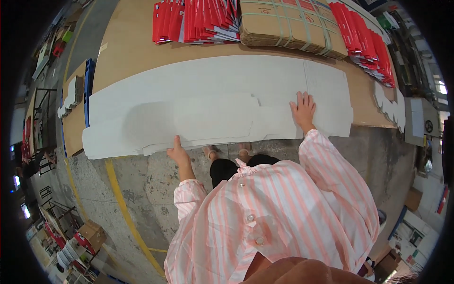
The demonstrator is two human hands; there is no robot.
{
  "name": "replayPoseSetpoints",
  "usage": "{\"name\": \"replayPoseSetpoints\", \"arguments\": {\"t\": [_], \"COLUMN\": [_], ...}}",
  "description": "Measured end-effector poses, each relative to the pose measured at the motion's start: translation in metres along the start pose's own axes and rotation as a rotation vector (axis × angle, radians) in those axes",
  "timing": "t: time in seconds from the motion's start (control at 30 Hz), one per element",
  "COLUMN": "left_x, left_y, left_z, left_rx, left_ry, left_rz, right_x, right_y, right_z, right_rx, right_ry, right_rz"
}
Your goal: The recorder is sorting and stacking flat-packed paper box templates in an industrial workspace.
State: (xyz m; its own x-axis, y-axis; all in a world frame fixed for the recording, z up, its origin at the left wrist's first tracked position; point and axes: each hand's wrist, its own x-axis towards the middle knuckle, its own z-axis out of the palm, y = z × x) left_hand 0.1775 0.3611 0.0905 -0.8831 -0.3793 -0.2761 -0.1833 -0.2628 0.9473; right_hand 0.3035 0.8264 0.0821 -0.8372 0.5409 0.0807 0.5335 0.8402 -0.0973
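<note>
Item: stack of large flat white die-cut cardboard sheets [213, 102], lying across my brown desk [127, 52]; my right hand [303, 110] rests palm down on its top sheet with fingers spread, while my left hand [177, 152] grips the near edge, thumb on top and fingers hidden underneath. Beyond the stack, at the far side of the desk: one strapped bundle of flat brown corrugated cardboard [288, 23], flanked by two groups of flat red printed cartons [198, 19], one left and one right.
</note>
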Motion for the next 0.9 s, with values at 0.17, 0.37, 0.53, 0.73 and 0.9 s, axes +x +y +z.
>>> {"name": "replayPoseSetpoints", "arguments": {"t": [0.17, 0.37, 0.53, 0.73, 0.9], "left_x": [-0.003, 0.004, 0.008, 0.004, 0.002], "left_y": [-0.002, 0.007, -0.020, -0.003, 0.005], "left_z": [0.003, 0.004, -0.001, -0.002, 0.006], "left_rx": [0.142, -0.028, 0.389, -0.405, -0.519], "left_ry": [0.016, 0.107, 0.170, 0.053, 0.054], "left_rz": [0.090, -0.214, 0.003, -0.282, -0.355], "right_x": [-0.002, 0.005, 0.004, 0.000, 0.000], "right_y": [0.005, 0.002, 0.016, 0.013, 0.016], "right_z": [0.004, 0.013, 0.015, 0.017, 0.018], "right_rx": [-0.036, -0.115, -0.134, -0.143, -0.118], "right_ry": [-0.010, 0.056, 0.065, -0.008, 0.025], "right_rz": [0.015, -0.046, -0.053, -0.044, -0.045]}}
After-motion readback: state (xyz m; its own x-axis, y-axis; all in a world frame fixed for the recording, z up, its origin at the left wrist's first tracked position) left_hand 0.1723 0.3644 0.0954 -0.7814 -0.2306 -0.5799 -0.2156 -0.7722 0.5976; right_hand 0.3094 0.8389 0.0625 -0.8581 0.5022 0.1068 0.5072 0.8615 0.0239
